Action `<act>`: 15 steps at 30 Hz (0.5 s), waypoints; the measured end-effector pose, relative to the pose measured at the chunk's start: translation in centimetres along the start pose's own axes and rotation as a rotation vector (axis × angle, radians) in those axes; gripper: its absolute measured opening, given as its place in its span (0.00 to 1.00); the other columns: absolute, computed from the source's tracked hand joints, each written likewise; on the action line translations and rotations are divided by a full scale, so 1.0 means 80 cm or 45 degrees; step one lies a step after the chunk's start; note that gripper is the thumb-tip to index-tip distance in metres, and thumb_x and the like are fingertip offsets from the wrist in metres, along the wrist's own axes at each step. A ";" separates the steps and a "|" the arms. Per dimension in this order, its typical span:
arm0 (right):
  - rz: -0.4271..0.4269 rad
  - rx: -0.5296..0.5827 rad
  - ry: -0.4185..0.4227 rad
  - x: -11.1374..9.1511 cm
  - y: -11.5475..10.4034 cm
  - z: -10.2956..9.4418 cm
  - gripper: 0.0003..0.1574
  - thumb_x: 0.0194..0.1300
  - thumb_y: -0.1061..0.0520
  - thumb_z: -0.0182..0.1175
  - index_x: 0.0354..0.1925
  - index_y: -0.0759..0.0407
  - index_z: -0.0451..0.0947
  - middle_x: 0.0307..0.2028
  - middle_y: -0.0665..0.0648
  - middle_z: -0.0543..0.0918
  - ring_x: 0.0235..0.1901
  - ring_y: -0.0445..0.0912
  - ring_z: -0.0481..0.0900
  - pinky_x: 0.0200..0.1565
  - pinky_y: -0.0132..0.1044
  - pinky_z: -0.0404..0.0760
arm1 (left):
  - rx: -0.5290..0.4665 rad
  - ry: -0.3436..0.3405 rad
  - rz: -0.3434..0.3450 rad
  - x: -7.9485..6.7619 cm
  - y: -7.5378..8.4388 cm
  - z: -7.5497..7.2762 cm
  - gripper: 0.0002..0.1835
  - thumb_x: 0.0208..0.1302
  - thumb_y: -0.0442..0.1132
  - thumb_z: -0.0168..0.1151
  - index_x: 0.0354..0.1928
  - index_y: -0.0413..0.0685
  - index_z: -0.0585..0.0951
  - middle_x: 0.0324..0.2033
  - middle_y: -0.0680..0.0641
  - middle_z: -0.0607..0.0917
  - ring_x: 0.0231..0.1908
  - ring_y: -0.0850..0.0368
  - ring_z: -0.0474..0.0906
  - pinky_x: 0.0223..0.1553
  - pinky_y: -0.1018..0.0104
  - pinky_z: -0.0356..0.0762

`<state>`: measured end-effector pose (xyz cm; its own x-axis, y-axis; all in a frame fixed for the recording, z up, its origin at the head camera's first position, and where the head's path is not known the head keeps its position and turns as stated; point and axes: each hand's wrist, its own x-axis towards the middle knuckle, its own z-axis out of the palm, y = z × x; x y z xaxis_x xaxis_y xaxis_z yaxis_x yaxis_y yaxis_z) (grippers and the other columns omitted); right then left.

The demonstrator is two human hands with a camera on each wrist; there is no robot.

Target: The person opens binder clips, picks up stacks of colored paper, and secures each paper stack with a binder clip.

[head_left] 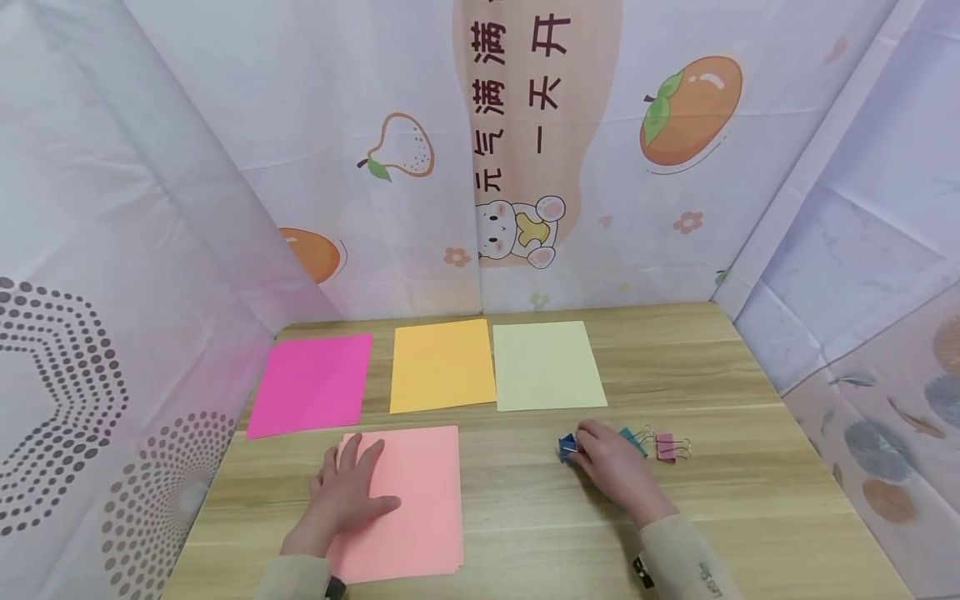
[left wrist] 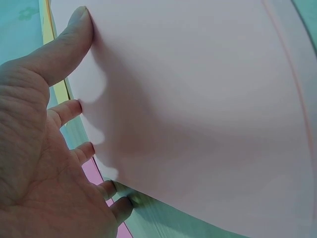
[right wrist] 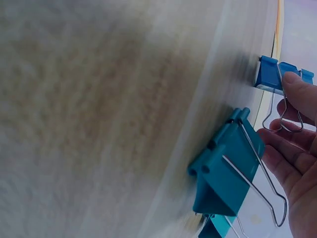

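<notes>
My left hand (head_left: 347,496) rests with spread fingers on the left part of a stack of salmon-pink square paper (head_left: 420,500). In the left wrist view its thumb and fingertips lie along the edge of the paper (left wrist: 208,99). Right of the stack, my right hand (head_left: 617,468) pinches a blue binder clip (head_left: 567,448) between thumb and fingers. The right wrist view shows the thumb against the wire handles of this blue clip (right wrist: 270,74). Close beside that hand lies a teal binder clip (head_left: 634,441), partly hidden by it in the head view.
A pink binder clip (head_left: 666,447) lies right of the teal one. Along the back of the wooden table (head_left: 750,500) lie magenta paper (head_left: 311,386), orange paper (head_left: 442,367) and pale yellow paper (head_left: 547,367). A printed curtain (head_left: 360,67) hangs behind the table.
</notes>
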<state>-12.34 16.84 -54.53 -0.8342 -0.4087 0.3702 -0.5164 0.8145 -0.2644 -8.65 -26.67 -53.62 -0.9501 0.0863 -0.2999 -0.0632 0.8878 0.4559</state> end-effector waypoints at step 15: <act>0.024 0.041 -0.051 -0.001 -0.007 0.004 0.18 0.53 0.53 0.79 0.32 0.57 0.79 0.39 0.51 0.80 0.32 0.40 0.79 0.36 0.33 0.83 | -0.009 -0.012 -0.015 -0.001 -0.001 0.000 0.56 0.52 0.61 0.76 0.79 0.50 0.60 0.79 0.34 0.45 0.74 0.19 0.32 0.59 0.14 0.39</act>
<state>-12.03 16.33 -54.70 -0.8505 -0.4104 0.3290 -0.5062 0.8085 -0.3000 -8.55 -26.75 -53.59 -0.9462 0.0802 -0.3134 -0.0767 0.8855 0.4582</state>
